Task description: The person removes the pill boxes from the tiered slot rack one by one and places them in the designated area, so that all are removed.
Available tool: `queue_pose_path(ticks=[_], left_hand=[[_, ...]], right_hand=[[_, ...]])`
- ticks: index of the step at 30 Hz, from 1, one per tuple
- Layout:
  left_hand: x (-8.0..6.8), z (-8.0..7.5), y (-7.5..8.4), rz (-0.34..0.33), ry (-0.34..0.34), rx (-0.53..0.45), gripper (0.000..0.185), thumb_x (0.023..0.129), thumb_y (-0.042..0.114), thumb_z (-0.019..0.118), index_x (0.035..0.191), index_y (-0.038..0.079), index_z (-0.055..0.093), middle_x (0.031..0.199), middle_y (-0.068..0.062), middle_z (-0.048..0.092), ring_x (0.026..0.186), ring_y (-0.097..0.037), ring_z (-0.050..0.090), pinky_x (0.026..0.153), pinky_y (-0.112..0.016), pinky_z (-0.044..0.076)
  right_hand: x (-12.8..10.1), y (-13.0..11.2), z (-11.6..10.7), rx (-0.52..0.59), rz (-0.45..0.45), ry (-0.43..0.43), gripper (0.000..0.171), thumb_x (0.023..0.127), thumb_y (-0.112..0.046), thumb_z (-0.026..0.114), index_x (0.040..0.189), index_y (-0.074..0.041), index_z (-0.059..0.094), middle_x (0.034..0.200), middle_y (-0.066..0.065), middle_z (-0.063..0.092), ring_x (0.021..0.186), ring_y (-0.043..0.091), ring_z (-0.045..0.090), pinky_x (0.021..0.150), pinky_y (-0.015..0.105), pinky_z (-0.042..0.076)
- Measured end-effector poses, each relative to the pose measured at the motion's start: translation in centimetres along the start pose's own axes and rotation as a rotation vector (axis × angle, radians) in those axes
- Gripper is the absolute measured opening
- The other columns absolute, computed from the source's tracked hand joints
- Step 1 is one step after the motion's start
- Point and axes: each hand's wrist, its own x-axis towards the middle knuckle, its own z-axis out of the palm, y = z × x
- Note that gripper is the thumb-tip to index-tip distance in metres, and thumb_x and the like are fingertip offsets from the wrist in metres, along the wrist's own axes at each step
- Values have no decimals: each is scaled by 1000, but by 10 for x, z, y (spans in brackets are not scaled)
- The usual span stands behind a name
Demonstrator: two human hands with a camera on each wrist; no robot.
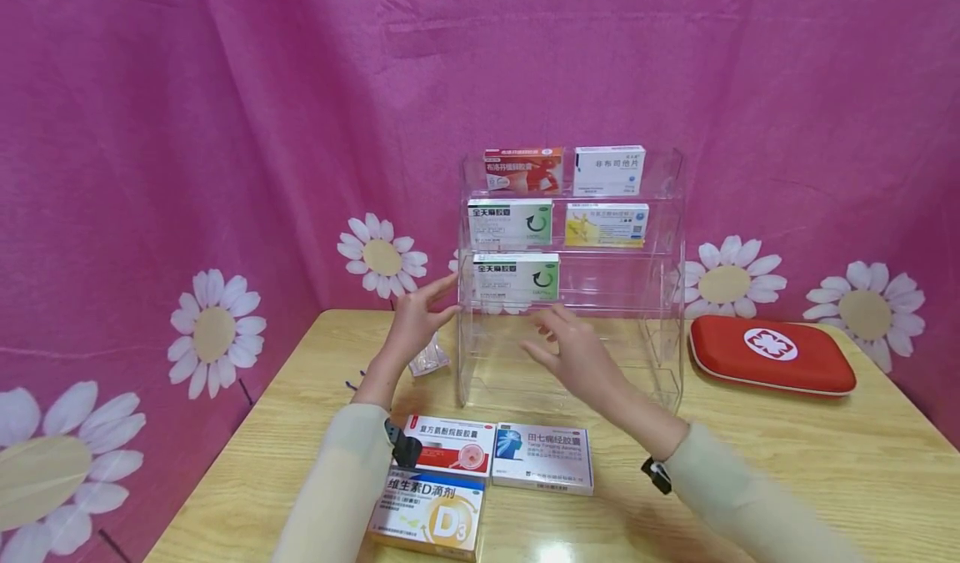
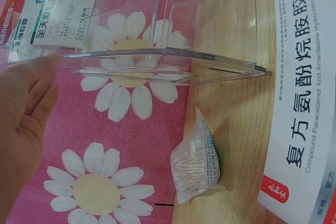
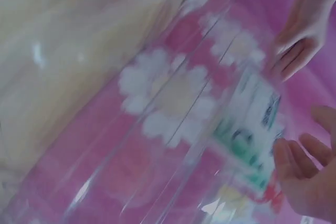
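A clear acrylic tiered rack [image 1: 570,379] stands on the table with medicine boxes on its upper tiers. At its left side panel is my left hand [image 1: 414,323], fingers stretched out and fingertips right at the panel's edge, as the left wrist view also shows. My right hand [image 1: 577,350] hovers in front of the rack with loosely bent fingers and nothing in them. Just above it, a white and green capsule box [image 1: 516,278] sits at the left of the third tier. A matching green and white box [image 1: 510,223] stands one tier higher, beside a yellow and white box [image 1: 606,226].
The top tier bears a red box [image 1: 523,171] and a white box [image 1: 609,171]. Near the front lie a red and white box [image 1: 452,446], a blue and white box [image 1: 543,459] and a vitamin D box [image 1: 431,513]. A red case [image 1: 772,354] lies right, a cotton-swab bag [image 2: 197,163] left.
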Motion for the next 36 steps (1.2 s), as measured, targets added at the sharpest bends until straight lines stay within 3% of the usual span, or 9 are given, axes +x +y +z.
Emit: queue_pose_path(ticks=[4,7,12,17,26,36], left_hand=[[-1,0,0,1,-1,5,54,85,3,73,136,5,56,132,-19,62,120,-32,63,95,-40,58],[-3,1,-1,-6,2,4,54,85,3,73,136,5,56,132,-19,62,120,-33,63,95,-42,58],[-4,2,-2,12,12,-11,53,84,2,73,135,3,57,131,-20,63,119,-34,63,94,-45,58],[-4,2,-1,20,15,-15,52,85,1,72,135,3,57,130,-20,63,118,-34,64,93,-44,58],[-1,1,-2,17,8,-35,53,84,2,73,135,3,57,130,-20,63,118,-34,64,95,-46,57],[-1,0,-1,26,2,-20,53,85,2,72,135,3,57,130,-20,63,117,-35,64,95,-47,58]], right_hand=[[25,27,-7,-83,-33,119,36,82,-11,78,112,3,65,104,17,65,94,30,66,83,40,63],[37,45,-7,-136,-32,160,39,82,-9,78,115,4,63,109,19,63,100,33,64,88,42,61],[49,64,-4,-177,-32,169,43,82,-7,77,121,2,62,118,20,62,110,35,63,95,44,59],[55,73,0,-198,-49,119,40,82,-5,76,120,-2,64,122,16,63,115,33,61,98,42,58],[60,75,4,-170,-62,117,29,83,4,72,110,1,63,113,17,62,106,33,64,93,40,61],[56,76,-6,-83,-89,229,25,80,7,73,103,3,65,105,19,62,90,34,69,81,38,64]])
